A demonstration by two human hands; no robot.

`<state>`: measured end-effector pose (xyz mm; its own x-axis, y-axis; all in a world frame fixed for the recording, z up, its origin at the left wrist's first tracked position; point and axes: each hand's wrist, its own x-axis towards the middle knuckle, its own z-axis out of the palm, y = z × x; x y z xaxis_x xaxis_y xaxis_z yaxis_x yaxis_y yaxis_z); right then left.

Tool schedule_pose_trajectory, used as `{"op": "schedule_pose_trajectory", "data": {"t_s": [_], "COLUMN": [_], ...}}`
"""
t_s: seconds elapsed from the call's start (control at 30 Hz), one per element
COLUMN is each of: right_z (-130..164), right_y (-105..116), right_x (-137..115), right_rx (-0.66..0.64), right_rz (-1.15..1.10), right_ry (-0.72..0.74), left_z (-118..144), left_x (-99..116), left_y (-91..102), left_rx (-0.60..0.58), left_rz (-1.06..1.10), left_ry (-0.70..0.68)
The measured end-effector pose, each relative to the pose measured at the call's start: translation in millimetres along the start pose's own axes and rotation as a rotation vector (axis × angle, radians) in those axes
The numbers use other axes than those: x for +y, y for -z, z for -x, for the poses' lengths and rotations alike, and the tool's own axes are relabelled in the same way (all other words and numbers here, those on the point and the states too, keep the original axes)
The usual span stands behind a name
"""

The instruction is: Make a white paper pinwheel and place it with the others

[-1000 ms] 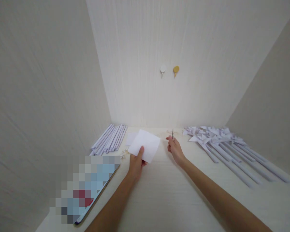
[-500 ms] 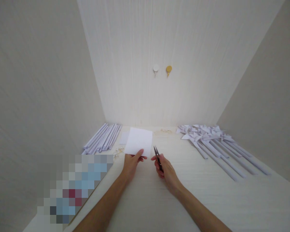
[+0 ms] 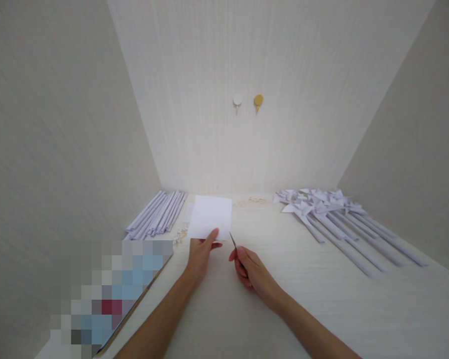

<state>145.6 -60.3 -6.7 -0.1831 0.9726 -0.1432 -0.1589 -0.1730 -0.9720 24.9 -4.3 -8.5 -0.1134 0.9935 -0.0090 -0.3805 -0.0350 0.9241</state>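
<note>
My left hand (image 3: 201,254) pinches the near edge of a white square sheet of paper (image 3: 210,217) and holds it up over the pale table (image 3: 307,304). My right hand (image 3: 251,269) grips small thread snips (image 3: 233,242), whose blades point up and left, close to the paper's lower right corner. The two hands are a short gap apart near the middle of the table.
A bundle of rolled white paper sticks (image 3: 156,214) lies at the back left, with small scraps (image 3: 179,235) beside it. Several paper pinwheels on sticks (image 3: 333,214) lie at the back right. A blurred flat tablet-like thing (image 3: 108,294) sits at the near left. Two wall hooks (image 3: 247,101) hang above.
My right hand came back from the far middle of the table with the snips and now sits beside my left hand. The paper has turned squarer to me.
</note>
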Motion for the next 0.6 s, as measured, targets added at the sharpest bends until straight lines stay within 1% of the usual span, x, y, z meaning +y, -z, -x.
{"op": "schedule_pose_trajectory", "data": {"t_s": [0.13, 0.37, 0.6], "right_z": [-0.6, -2.0, -2.6], "right_y": [-1.1, -0.2, 0.3], "right_x": [1.1, 4.9, 5.4], "right_rx": [-0.006, -0.024, -0.009], "right_rz": [0.015, 0.022, 0.025], "right_ry": [0.02, 0.03, 0.025], "left_z": [-0.5, 0.7, 1.8], "left_x": [-1.8, -3.3, -1.7], "left_y": [-0.6, -1.3, -2.7], "left_rx": [0.004, -0.054, -0.041], "left_rz": [0.005, -0.046, -0.06], "left_ry": [0.03, 0.035, 0.035]}}
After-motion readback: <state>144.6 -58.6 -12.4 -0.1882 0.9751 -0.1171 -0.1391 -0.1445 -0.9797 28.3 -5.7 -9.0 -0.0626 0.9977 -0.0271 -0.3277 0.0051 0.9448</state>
